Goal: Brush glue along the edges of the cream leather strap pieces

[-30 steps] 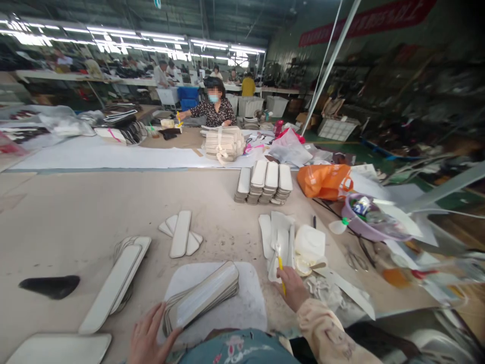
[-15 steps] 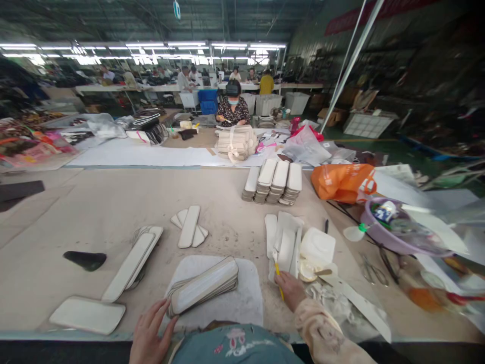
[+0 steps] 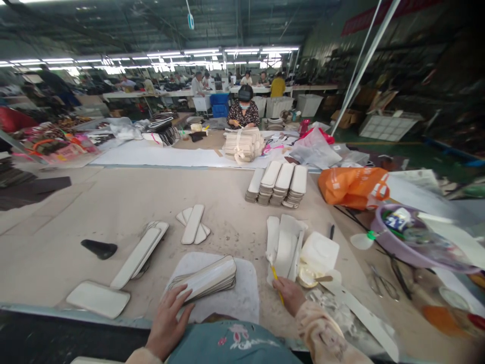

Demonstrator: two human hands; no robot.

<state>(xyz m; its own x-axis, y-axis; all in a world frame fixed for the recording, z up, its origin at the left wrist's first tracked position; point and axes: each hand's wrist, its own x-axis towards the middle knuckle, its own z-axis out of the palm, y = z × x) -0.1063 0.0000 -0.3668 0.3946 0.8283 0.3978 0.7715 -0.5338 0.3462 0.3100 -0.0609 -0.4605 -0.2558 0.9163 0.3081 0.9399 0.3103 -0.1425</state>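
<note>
My left hand (image 3: pixel 170 317) lies with fingers spread over the left end of a fanned stack of long, white-topped panels with rounded corners (image 3: pixel 212 275). Under that stack is a white sheet (image 3: pixel 246 298). A slim yellow-handled brush (image 3: pixel 275 277) is gripped in my right hand (image 3: pixel 291 296), its pale tip over the lower left of a white, tray-like piece (image 3: pixel 288 247). Just right of it sit a white plastic container (image 3: pixel 320 250) and a small dish of cream-coloured stuff (image 3: pixel 306 274) with a flat stick across it.
More panels lie at left (image 3: pixel 138 255), with a black tapered object (image 3: pixel 99 248) beside them. Stacked panels (image 3: pixel 278 182) stand farther back. An orange bag (image 3: pixel 352 187), a purple basin (image 3: pixel 379 230) and scissors (image 3: pixel 384 283) lie at right. A co-worker (image 3: pixel 243 111) sits opposite.
My left hand has moved right and up onto the end of the panel stack. My right hand still holds the brush in nearly the same place. The camera view has shifted slightly left.
</note>
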